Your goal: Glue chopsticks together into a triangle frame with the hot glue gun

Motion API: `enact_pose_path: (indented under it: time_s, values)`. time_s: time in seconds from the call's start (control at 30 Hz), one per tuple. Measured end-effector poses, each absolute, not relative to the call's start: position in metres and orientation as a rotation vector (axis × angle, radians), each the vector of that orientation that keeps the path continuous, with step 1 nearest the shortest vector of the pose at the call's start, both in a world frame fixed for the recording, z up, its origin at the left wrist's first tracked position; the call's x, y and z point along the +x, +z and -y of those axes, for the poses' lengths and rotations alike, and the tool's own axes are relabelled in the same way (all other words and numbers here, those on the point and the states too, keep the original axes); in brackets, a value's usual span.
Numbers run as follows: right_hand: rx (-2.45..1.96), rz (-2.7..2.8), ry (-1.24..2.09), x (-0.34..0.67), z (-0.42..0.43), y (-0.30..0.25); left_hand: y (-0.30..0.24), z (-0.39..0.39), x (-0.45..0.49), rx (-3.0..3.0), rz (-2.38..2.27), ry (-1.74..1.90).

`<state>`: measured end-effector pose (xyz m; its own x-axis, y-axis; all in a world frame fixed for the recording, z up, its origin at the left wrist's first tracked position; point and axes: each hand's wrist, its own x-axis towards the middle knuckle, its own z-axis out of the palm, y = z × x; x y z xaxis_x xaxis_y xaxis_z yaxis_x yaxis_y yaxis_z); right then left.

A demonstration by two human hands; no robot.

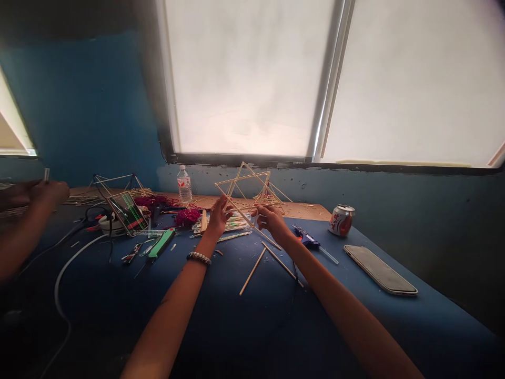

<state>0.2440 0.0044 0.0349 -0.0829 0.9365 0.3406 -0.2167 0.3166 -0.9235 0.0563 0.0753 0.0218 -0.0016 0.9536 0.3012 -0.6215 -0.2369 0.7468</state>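
Observation:
A frame of thin wooden sticks (248, 177), joined into triangles, is held up over the far part of the table. My left hand (219, 215) grips its left side, fingers closed on a stick. Lower on the right side, my right hand (270, 219) pinches the same frame near a corner. Below my hands, two loose wooden sticks (252, 271) lie at an angle on the blue tabletop. To the right of my right hand rests a blue glue gun (308, 238) with a clear glue stick in its back.
A phone (381, 269) and soda can (341, 220) stand right. A water bottle (184, 185), magenta yarn (187, 216), packed sticks (232, 223) and a green-handled tool (161, 243) lie left and behind. Another person's hand (49, 193) is at far left, near another stick frame (114, 179).

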Motion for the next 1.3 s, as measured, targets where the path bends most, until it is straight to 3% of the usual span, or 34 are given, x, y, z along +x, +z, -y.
enact_pose_path:
  time_s: [1.3]
  values:
    - [-0.759, 1.385, 0.99, 0.237, 0.0019, 0.0383, 0.0244, -0.0752, 0.0582, 0.962, -0.514, 1.619]
